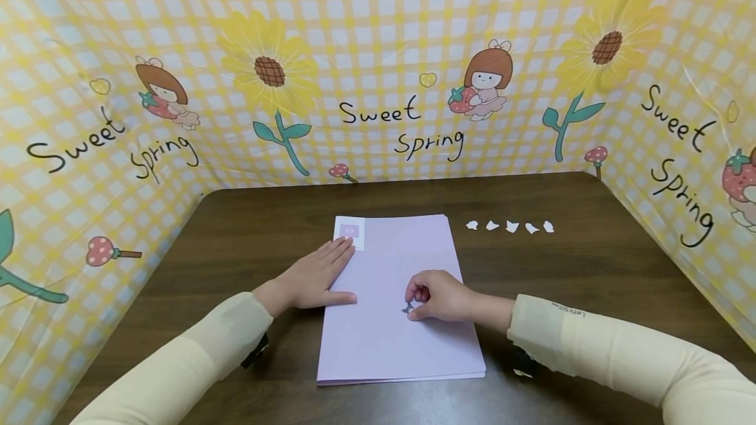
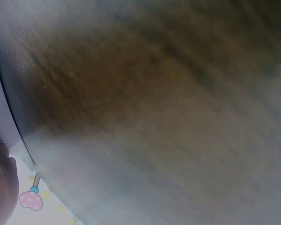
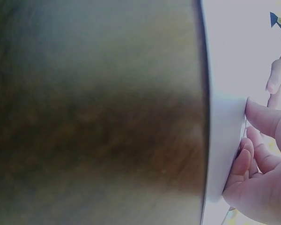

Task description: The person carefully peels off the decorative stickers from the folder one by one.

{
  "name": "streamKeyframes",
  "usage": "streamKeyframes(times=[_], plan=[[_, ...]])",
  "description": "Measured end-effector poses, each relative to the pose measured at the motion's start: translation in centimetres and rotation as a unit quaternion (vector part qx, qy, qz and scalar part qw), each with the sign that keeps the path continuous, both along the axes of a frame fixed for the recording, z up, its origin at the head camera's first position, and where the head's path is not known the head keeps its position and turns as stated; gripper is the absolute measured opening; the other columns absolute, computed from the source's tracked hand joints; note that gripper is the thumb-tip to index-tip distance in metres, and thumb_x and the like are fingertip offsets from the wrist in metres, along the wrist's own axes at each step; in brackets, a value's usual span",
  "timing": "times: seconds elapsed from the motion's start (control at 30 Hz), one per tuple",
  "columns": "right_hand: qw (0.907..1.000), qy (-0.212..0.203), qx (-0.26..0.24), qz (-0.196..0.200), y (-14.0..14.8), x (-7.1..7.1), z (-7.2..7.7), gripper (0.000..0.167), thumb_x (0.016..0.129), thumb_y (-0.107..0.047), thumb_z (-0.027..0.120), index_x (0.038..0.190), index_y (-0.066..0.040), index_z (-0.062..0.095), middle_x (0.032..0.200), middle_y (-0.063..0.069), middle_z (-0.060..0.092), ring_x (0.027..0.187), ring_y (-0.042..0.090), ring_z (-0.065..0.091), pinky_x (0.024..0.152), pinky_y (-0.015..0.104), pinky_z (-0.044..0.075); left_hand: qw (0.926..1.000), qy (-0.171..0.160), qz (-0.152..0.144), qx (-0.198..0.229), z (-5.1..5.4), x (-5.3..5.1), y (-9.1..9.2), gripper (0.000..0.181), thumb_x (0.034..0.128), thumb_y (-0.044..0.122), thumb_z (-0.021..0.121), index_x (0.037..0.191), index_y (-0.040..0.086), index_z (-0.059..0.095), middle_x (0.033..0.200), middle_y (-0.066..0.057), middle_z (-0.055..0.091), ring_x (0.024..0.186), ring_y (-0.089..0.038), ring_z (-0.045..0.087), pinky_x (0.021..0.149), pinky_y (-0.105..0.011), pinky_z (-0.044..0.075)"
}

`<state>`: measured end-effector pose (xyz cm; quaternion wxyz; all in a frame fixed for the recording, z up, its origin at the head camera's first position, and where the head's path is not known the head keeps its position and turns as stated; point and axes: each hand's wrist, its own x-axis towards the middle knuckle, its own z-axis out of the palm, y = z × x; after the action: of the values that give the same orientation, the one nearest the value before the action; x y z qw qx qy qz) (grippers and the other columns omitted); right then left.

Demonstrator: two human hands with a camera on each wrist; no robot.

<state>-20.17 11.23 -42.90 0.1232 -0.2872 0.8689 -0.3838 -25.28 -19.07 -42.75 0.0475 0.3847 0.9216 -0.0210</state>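
A stack of lilac paper sheets (image 1: 384,346) lies on the dark wooden table. At its top left corner is a small white card (image 1: 357,241) with a purple picture. My left hand (image 1: 315,274) rests flat across the stack's left edge, fingertips on the card and thumb spread. Over the middle of the sheets, my right hand (image 1: 445,297) pinches a small dark grey-blue cut-out piece (image 1: 408,308) between thumb and fingers; its exact shape is too small to tell. In the right wrist view, the curled fingers (image 3: 241,168) touch the pale paper.
Several small white scraps (image 1: 512,226) lie in a row on the table (image 1: 266,215), right of the stack's top. A yellow checked cloth (image 1: 378,51) with sunflowers and "Sweet Spring" lettering hangs around the back and sides. A light scrap (image 1: 522,373) shows below the right sleeve.
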Motion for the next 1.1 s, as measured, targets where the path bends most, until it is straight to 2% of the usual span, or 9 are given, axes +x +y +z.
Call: streamKeyframes(times=[0.2,0.43,0.7,0.97,1.1], plan=[[0.9999,0.005,-0.008,0.003,0.08,-0.08,-0.16,0.023,0.075,-0.009,0.084,0.089,-0.009,0.066,0.074,0.001,0.053,0.071,0.012,0.048,0.065,0.025,0.041,1.0,0.002,0.001,-0.002,-0.07,0.0,-0.07,0.105,0.0859,0.08,0.032,0.154,0.001,0.018,0.161,-0.014,0.01,0.147,-0.027,0.005,0.117,-0.041,0.01],[0.9993,0.035,-0.013,0.008,0.49,-0.12,-0.42,0.025,0.075,-0.014,0.085,0.097,-0.006,0.075,0.074,-0.003,0.058,0.07,0.012,0.051,0.065,0.023,0.045,1.0,-0.004,0.0,0.0,-0.04,-0.03,0.03,0.106,0.0854,0.081,0.029,0.154,0.002,0.017,0.161,-0.013,0.01,0.147,-0.025,0.003,0.117,-0.04,0.008],[0.9987,0.047,-0.013,0.013,0.59,-0.24,-0.17,0.023,0.071,-0.015,0.088,0.091,-0.007,0.079,0.078,-0.007,0.065,0.071,0.009,0.054,0.065,0.024,0.047,0.9999,0.0,-0.007,0.008,-0.01,0.04,0.11,0.105,0.0866,0.079,0.031,0.154,0.001,0.017,0.161,-0.014,0.01,0.147,-0.027,0.005,0.117,-0.04,0.009],[0.999,0.04,-0.015,0.015,0.42,-0.47,-0.32,0.017,0.072,-0.015,0.088,0.082,-0.011,0.074,0.068,-0.01,0.056,0.068,0.008,0.05,0.064,0.024,0.044,0.9999,0.002,-0.006,0.012,0.0,0.12,-0.02,0.104,0.0869,0.078,0.034,0.154,0.001,0.018,0.161,-0.014,0.011,0.147,-0.027,0.005,0.117,-0.041,0.01],[0.9994,0.027,-0.017,0.017,0.25,-0.39,-0.21,0.018,0.072,-0.013,0.087,0.079,-0.011,0.071,0.068,-0.009,0.055,0.069,0.009,0.05,0.064,0.023,0.044,1.0,-0.004,-0.003,0.007,0.04,0.11,-0.06,0.105,0.0864,0.08,0.031,0.154,0.001,0.017,0.161,-0.014,0.01,0.147,-0.026,0.004,0.117,-0.04,0.008]])
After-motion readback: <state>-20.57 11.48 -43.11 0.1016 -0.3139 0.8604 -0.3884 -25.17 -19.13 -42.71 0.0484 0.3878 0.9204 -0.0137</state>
